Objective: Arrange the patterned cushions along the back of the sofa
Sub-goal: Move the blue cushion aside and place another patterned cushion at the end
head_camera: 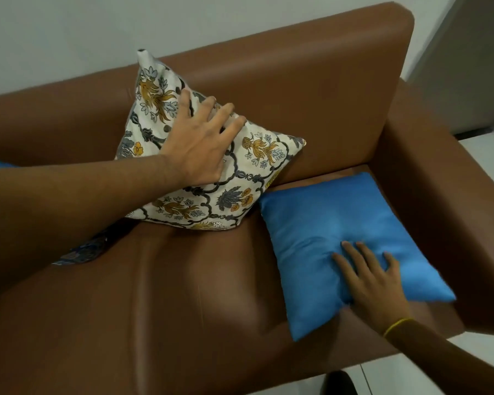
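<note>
Against the brown leather sofa back, left hand presses flat on the floral patterned cushion; right hand lies spread on the plain blue cushion lying flat beside it

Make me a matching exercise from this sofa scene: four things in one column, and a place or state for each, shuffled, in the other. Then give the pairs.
Column 1
1. floral cushion
2. blue cushion
3. left hand
4. right hand

Column 2
A. lies flat on the seat beside the armrest
B. wears a yellow band at the wrist
C. stands tilted against the sofa back
D. rests open on the patterned fabric

Pairs: 1-C, 2-A, 3-D, 4-B
</note>
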